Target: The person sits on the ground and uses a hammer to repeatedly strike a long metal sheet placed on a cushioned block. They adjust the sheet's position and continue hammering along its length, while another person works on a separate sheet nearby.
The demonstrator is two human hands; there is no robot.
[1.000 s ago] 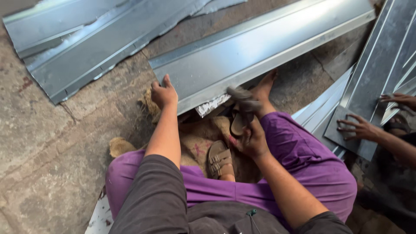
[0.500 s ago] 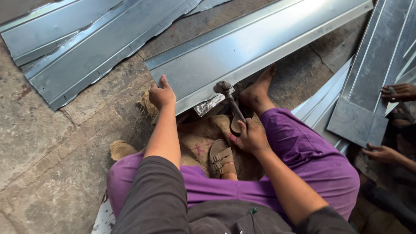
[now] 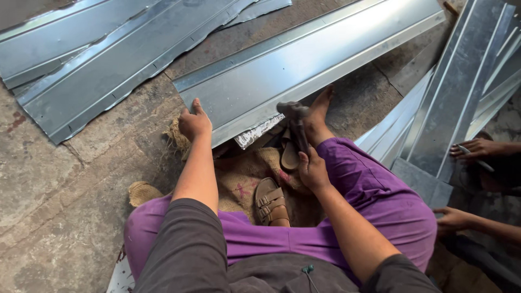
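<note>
Metal sheet (image 3: 304, 76) mid-frame: I pinned edge with left hand (image 3: 194, 122); right hand (image 3: 313, 169) gripped raised hammer (image 3: 294, 123). Hammering step; next, aim carefully.

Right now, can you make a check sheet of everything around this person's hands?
Surface: rough concrete floor with a burlap sack spread on it.
Job's things: long metal sheet, its near edge pressed by the left hand; hammer gripped in the right hand, head at the sheet's edge.
Clutter: brown sandal; more metal sheets at upper left and right.
Fingers: both sets closed, left on sheet, right on hammer.
Cables: nothing seen.
Surroundings: another person's hands on sheets at right.
</note>
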